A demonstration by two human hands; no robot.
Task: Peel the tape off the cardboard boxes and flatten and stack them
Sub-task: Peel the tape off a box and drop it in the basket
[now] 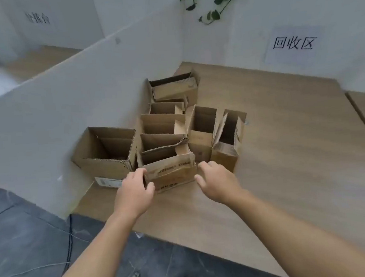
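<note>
A left hand (135,190) grips the near-left corner of the nearest box (171,172), while the right hand (218,183) hovers open just beside its right edge (contact unclear). The box stands open-topped at the front of a cluster of boxes (165,126) on the tabletop (287,152). Judged step: picking a box to strip. Next, the right hand must take hold so the box lifts free of its neighbours.

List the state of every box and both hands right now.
Front box, upright, top open, not flattened.
Big left box, upright, top open.
Middle boxes, upright, tops open.
Two right boxes, upright, tops open.
Far box, open, not flattened.
Left hand, grips the front box's left corner.
Right hand, open at the front box's right corner; contact unclear.
</note>
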